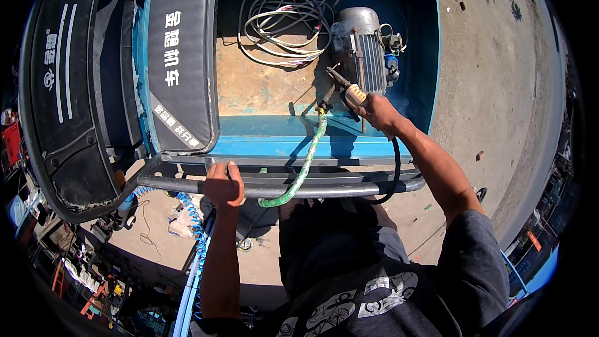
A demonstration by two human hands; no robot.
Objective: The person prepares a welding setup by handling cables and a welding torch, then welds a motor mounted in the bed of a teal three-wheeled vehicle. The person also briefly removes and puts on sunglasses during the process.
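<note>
My right hand (378, 113) is wrapped around the tan handle of a welding electrode holder (354, 93), held over the cargo bed. Its dark jaws point up and left, close to a grey finned electric motor (367, 50). From the handle a black cable (397, 168) hangs down past the bed's side. My left hand (224, 184) is closed over the dark tubular rail (181, 182), its thumb toward the right. Between the hands, a green-and-white patterned hose-like piece (310, 156) hangs over the bed's side; what is inside it I cannot tell.
A loose coil of pale cable (284, 19) lies in the blue cargo bed (281, 128). Left of it are a black padded seat (178, 56) and a backrest (62, 87). A blue spiral hose (198, 231) and assorted clutter lie at lower left. Bare ground spreads right.
</note>
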